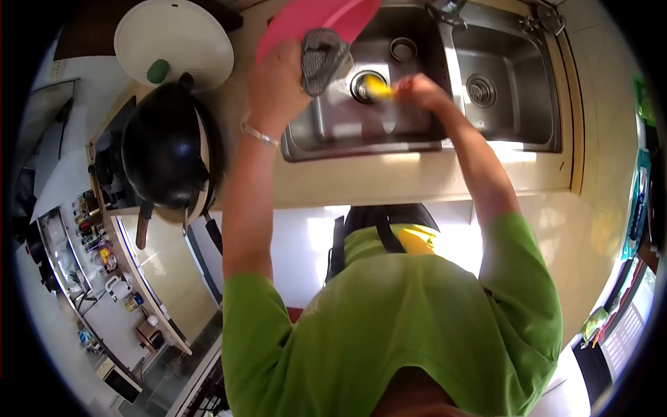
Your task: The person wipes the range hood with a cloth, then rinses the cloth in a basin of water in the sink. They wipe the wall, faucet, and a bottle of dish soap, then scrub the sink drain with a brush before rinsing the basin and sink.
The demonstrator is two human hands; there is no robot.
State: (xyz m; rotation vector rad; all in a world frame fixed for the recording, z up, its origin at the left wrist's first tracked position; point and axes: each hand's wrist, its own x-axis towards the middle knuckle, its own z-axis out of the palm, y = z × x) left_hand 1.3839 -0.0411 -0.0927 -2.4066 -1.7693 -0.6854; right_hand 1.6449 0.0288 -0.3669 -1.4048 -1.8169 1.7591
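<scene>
In the head view, my left hand (278,80) is closed on a bunched grey cloth (324,61) with a rough, mesh-like face. It is raised near the left side of the sink, overlapping a pink plastic basin (306,19) at the top edge. My right hand (420,92) is over the left bowl of the steel sink (333,146), its fingers closed round a small yellow object (377,87), smeared by motion. That object hangs close over the drain. A small round metal dish (403,48) sits in the bowl behind it.
To the right is a second sink bowl (514,115), with a faucet (448,12) behind the divider. On the left, a black wok (163,146) and a white oval tray (174,35) bearing a green object (158,71) stand on the counter (333,184).
</scene>
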